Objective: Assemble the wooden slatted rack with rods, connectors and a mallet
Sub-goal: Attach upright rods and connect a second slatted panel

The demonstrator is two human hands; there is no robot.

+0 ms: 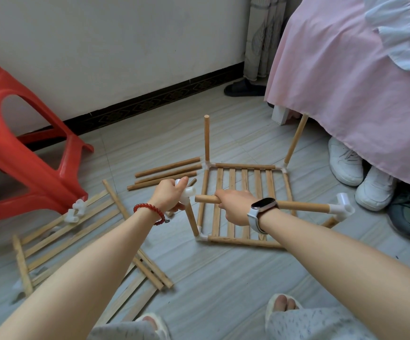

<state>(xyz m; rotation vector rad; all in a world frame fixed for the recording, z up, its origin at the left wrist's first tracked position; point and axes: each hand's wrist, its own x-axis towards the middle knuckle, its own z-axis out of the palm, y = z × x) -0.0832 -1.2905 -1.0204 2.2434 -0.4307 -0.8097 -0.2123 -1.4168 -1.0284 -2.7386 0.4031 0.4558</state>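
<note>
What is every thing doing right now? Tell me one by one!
left hand: grips a white connector atop a post.
right hand: grips a rod, its end not yet in that connector.
slatted frame: flat on floor, posts standing.
spare rods: lying loose.
red stool: upright.

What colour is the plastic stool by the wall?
The plastic stool is red, seen clearly in the head view.

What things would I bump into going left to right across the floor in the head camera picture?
Red stool → loose slat panels → loose rods → left hand on a white connector → right hand gripping a rod → white sneakers.
</note>
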